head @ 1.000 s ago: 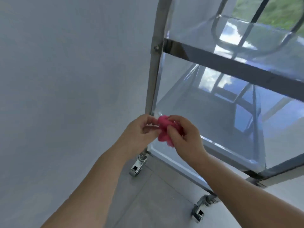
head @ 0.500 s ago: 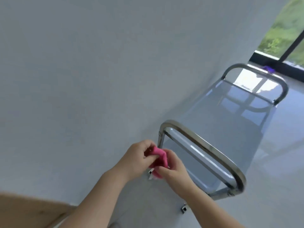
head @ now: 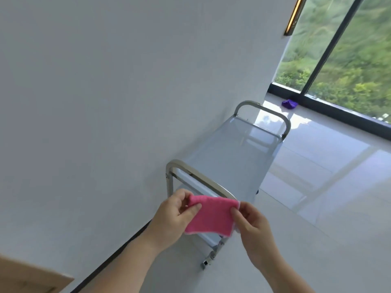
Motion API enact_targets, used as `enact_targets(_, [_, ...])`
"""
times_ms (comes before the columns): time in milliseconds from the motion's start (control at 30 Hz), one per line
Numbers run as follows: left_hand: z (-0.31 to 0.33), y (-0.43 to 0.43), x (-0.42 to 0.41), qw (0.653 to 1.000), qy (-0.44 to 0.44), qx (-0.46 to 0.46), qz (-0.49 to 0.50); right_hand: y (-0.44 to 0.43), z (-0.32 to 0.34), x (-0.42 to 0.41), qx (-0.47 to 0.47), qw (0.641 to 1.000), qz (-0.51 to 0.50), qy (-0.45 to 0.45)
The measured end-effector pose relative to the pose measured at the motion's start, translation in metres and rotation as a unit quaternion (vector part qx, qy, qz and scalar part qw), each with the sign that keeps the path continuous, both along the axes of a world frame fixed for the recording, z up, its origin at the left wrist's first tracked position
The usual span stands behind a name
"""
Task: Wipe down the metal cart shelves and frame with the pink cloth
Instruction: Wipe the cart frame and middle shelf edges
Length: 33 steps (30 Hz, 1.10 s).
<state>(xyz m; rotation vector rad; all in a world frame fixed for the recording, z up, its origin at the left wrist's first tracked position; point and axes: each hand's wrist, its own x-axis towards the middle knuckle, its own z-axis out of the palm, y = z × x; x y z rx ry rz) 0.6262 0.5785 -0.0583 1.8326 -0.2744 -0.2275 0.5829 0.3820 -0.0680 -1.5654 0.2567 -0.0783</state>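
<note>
A person's left hand [head: 175,216] pinches the left edge of the pink cloth [head: 211,217], held spread in the air just before the near handle [head: 201,178] of the cart [head: 232,157], long axis lying crosswise to it; the right hand [head: 251,227] pinches its right edge.

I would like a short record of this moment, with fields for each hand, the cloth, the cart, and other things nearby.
left hand: pinches the left edge of the pink cloth
right hand: pinches the right edge of the pink cloth
pink cloth: spread flat between both hands, in front of the near handle; contact with it not clear
metal cart: stands beside the white wall; its top shelf is shiny
other: purple object on the floor by the window
</note>
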Motion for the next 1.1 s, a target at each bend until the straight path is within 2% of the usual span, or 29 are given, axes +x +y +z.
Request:
enact_targets(133, [-0.013, -0.036, -0.016, 0.998, 0.032, -0.046, -0.039, -0.027, -0.002, -0.031, 0.007, 0.999, -0.046, 0.003])
enact_targets(333, [-0.020, -0.103, -0.034, 0.993, 0.074, -0.079, -0.048, -0.088, -0.007, -0.048, 0.033, 0.997, -0.069, -0.011])
enact_targets(767, [-0.011, -0.351, -0.070, 0.986, 0.111, -0.099, 0.070, -0.323, -0.008, -0.068, 0.108, 0.993, -0.009, 0.042])
enact_targets(1100, [-0.018, -0.407, -0.050, 0.968, 0.143, -0.121, 0.166, -0.385, -0.018, -0.012, 0.113, 0.985, 0.078, 0.100])
